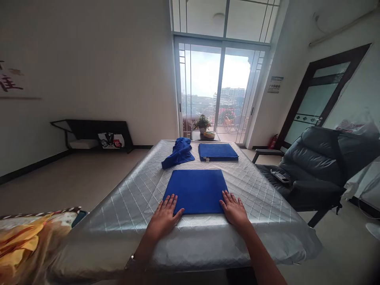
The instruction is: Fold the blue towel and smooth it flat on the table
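A blue folded cloth (198,190) lies flat and smooth on the silver quilted table cover (133,198). My left hand (166,213) rests palm down on its near left corner, fingers stretched out. On the near right edge lies my right hand (234,208), also flat with fingers spread. Farther back sits a neat stack of blue folded cloths (218,151) with a small white tag at its front edge. To the left of that stack, a crumpled blue cloth (179,153) lies in a loose heap.
A dark reclining armchair (317,162) stands at the right, with a power strip (280,176) on its seat. Patterned fabric (26,241) is bunched at the lower left. Beyond the table, a potted plant (202,123) stands before sliding glass doors. A black bench (97,130) is by the left wall.
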`<state>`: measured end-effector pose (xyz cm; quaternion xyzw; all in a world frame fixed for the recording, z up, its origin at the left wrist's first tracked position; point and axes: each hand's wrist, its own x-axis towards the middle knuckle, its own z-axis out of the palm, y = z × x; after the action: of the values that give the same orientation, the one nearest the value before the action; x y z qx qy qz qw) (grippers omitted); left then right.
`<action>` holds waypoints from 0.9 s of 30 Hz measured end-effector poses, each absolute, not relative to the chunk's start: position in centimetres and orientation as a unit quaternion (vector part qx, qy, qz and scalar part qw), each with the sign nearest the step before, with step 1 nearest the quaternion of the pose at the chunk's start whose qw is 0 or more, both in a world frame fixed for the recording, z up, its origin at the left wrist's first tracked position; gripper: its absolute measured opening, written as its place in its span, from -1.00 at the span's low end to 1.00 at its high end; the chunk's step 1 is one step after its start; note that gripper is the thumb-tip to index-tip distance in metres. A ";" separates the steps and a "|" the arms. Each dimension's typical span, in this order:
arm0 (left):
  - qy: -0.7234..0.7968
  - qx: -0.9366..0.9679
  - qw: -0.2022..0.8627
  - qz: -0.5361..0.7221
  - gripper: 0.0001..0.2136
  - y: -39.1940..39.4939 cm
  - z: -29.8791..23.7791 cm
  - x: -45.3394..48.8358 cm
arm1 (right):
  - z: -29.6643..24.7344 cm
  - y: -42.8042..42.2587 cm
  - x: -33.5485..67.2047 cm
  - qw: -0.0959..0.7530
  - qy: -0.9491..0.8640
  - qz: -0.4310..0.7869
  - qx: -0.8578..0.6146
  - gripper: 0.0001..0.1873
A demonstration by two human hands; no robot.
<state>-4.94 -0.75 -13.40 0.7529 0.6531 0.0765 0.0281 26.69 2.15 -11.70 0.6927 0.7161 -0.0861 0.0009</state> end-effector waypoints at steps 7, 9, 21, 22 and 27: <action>0.651 0.715 -0.087 0.240 -0.60 -3.0 -11.6 -4.4 | -11.9 2.1 27.0 0.029 0.731 -0.043 0.681 -0.38; 0.651 0.716 -0.091 0.235 -0.70 -3.3 -11.0 -4.2 | -11.9 2.1 27.1 0.037 0.733 -0.035 0.679 -0.38; 0.674 0.716 -0.044 0.175 -0.79 -3.1 -10.4 -3.9 | -10.7 1.7 26.8 0.050 0.728 -0.020 0.684 -0.38; 0.676 0.715 -0.040 0.172 -0.79 -3.1 -10.4 -3.9 | -10.3 1.8 26.7 0.051 0.729 -0.010 0.683 -0.39; 0.679 0.715 -0.030 0.164 -0.80 -3.0 -10.4 -3.9 | -9.0 3.5 25.6 0.023 0.735 0.002 0.677 -0.39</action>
<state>-3.91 -3.02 -10.37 0.7153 0.6787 0.1636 -0.0301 25.64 3.52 -8.96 0.6772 0.7354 0.0018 0.0232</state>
